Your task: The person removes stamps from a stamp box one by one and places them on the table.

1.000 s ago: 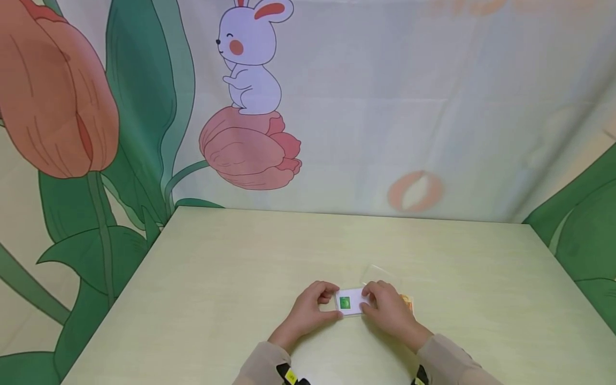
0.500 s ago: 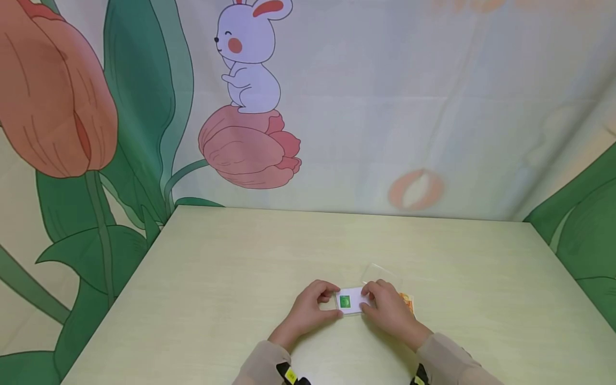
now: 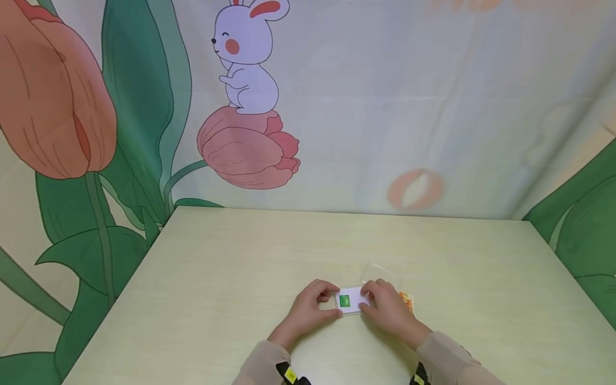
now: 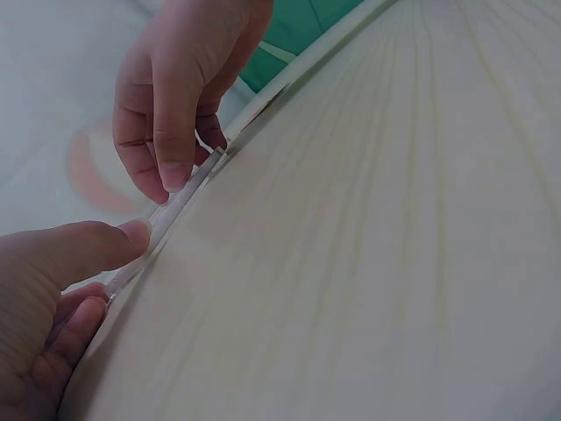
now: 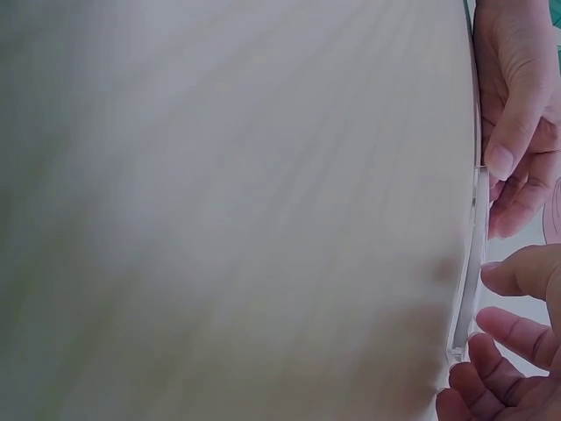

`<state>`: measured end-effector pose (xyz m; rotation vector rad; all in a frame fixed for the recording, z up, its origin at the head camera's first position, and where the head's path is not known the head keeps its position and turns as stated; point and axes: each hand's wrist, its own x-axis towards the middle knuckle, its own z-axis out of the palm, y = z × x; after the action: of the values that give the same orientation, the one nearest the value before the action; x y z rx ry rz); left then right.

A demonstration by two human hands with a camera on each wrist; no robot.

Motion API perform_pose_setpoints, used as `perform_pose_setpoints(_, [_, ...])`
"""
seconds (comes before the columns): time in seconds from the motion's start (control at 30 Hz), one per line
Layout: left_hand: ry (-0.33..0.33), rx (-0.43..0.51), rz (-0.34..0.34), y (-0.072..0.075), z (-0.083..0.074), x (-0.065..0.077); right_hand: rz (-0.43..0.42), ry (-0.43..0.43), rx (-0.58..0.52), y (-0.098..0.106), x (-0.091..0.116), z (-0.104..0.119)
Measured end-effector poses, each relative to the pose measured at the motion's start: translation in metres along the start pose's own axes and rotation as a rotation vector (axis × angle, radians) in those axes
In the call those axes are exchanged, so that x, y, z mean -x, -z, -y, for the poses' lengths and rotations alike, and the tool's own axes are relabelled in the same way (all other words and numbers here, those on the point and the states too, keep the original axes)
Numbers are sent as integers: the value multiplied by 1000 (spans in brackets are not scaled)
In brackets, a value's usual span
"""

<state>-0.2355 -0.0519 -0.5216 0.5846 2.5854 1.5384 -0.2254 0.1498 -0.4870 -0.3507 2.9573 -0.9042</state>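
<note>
A white card (image 3: 355,300) with a green square picture lies face up at the table's front middle. It appears to top a thin stack in a shallow clear plastic case (image 5: 458,340), seen edge-on in both wrist views. My left hand (image 3: 310,307) grips the case's left end, thumb on the near edge and fingers at the far edge. At the right end, my right hand (image 3: 389,307) pinches the card between thumb and forefinger, covering that end. Its other fingers are curled in the head view.
A clear plastic lid-like piece (image 3: 377,271) lies just behind my right hand. An orange printed card (image 3: 407,301) shows partly from behind that hand. The pale table (image 3: 231,256) ends at a printed curtain (image 3: 346,107) at the back.
Both hands stay around the card and case in almost the same pose. Only a slight shift of the whole head view shows.
</note>
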Motion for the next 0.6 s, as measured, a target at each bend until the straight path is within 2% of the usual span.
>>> perform_pose_setpoints(0.3, [0,0,-7,0,0,0,10,-3,-1,2,0,3])
perform_pose_setpoints(0.6, [10,4,-5,-1,0,0,-4,15,44,-4,-3,0])
